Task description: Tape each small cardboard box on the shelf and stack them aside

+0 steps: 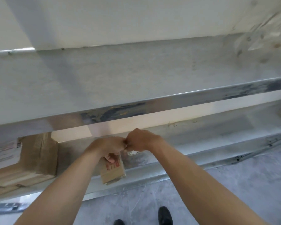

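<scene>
Meeting knuckle to knuckle above a small brown cardboard box with red print [113,169], the left hand [106,146] curls over the box's far top edge, thumb on its near face, while the right hand [141,140] is fisted just beside it; what it pinches cannot be told. The box's long axis runs toward the viewer, overhanging the grey metal shelf [169,166], with a large taped carton [25,161] further left, grey floor below.

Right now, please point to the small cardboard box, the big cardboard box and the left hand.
small cardboard box [113,173]: head view, on its front face with red print.
big cardboard box [37,159]: head view, on its brown top.
left hand [109,146]: head view, on its back.
</scene>
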Demonstrator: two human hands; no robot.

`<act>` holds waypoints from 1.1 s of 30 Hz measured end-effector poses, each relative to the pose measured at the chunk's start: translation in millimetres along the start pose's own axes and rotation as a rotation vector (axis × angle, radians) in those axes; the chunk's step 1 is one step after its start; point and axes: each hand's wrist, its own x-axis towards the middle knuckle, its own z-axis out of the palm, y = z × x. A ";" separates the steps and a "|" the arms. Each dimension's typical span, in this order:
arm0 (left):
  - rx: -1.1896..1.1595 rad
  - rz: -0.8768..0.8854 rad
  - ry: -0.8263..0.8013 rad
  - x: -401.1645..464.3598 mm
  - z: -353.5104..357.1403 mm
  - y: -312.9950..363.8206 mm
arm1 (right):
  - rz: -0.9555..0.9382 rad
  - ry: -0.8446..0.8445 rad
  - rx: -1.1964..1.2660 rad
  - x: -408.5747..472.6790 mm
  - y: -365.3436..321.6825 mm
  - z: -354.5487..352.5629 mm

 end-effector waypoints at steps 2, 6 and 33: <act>-0.222 -0.121 -0.049 -2.4 -4.5 4.2 | -0.013 0.007 0.052 -1.8 3.3 -3.8; -0.319 -0.171 -0.130 -3.0 -11.3 3.7 | -0.042 -0.004 0.157 -10.6 12.0 -10.6; -0.278 -0.036 -0.207 4.7 -6.3 -6.0 | 0.414 0.297 0.109 -52.6 91.8 80.6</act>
